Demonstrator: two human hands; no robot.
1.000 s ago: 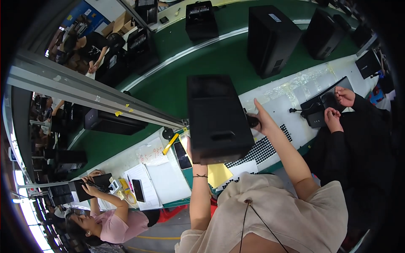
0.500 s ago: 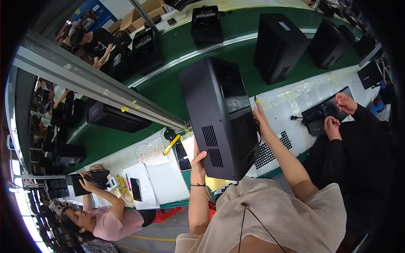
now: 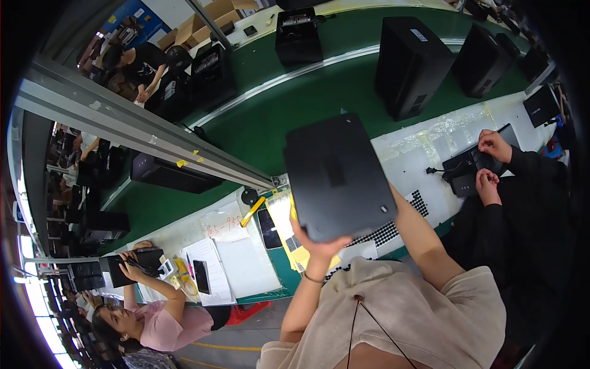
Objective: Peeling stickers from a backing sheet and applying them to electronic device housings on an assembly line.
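A black box-shaped device is held up in front of my chest, above the bench's near edge. Its broad flat face, with small pads near the corners, is turned toward me. My left hand grips the device's lower left edge, thumb along the bottom. From the right my forearm runs up behind the device, which hides my right hand and its fingers. Below the device lie yellow-and-white printed sheets and, to the right, a sheet of small black round pads.
A metal beam slants in from the left. Beyond, a green conveyor carries several black devices. A yellow-handled tool and a phone lie left of me. Co-workers handle a corded black unit at left and cabled parts at right.
The device has turned in my hands: its vented side and glossy panel no longer show, and the flat padded face does. My left hand has shifted right; my right hand has gone behind the device.
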